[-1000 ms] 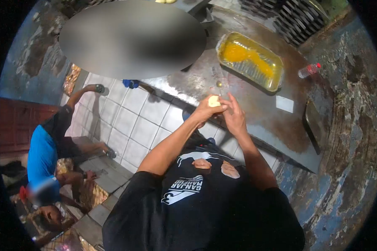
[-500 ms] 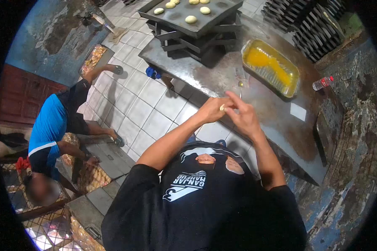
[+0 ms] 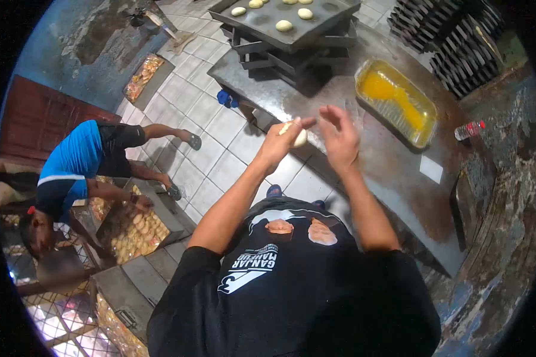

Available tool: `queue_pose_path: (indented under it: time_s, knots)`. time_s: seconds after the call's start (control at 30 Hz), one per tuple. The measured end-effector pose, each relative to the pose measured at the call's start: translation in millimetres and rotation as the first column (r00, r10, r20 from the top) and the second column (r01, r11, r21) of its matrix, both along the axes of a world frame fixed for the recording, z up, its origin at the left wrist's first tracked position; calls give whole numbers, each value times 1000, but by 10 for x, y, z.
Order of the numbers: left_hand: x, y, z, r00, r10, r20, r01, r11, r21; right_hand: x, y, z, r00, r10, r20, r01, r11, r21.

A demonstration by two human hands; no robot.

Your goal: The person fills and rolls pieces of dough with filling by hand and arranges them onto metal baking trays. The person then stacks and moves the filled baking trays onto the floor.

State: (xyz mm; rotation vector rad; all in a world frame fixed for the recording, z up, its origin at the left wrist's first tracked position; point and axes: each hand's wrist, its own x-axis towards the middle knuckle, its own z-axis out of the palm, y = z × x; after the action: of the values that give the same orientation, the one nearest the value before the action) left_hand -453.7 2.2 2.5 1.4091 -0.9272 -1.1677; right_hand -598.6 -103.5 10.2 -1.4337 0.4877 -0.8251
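My left hand (image 3: 277, 143) is closed round a piece of pale dough (image 3: 300, 138), part of which bulges out beside the fingers. To its right, my right hand (image 3: 340, 138) is raised with its fingers apart, holding nothing. Both hands are over the near edge of the metal table (image 3: 393, 172). Beyond them lies a clear tray of yellow liquid (image 3: 396, 101). At the top, a dark baking tray (image 3: 262, 25) bears several pale dough balls (image 3: 284, 25) and rests on a stack of other trays.
A bottle with a red cap (image 3: 469, 130) and a white card (image 3: 431, 169) are on the table's right part. Stacked dark racks (image 3: 467, 65) stand behind. At the left, another person in a blue shirt (image 3: 71, 154) bends over a box of bread (image 3: 140, 232).
My hands have moved apart, and my right hand's fingers have spread. The dough shows more in my left hand. The view has shifted, and the other person's arm has moved over the bread box.
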Motion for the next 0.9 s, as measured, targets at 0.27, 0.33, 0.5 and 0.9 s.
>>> queue_pose_path:
  time_s: [0.27,0.33,0.5,0.9]
  knots:
    - [129,-413,126,936,178,-304,-255,938,-236,620,54,5,997,-33,70,21,987,160]
    - [323,-576,277,935,290,-203,-330,921,-207,830,8,175,969,66,239,-197,791,580]
    - [1117,-990,372,860,225,-459,-354,909,-218,1609,-871,510,929,366,46,-333,779,532]
    - [3542,-1166,320,766,605,-218,-642,697,-319,4517,-2781,-135,741,-205,-640,-576,296,-762]
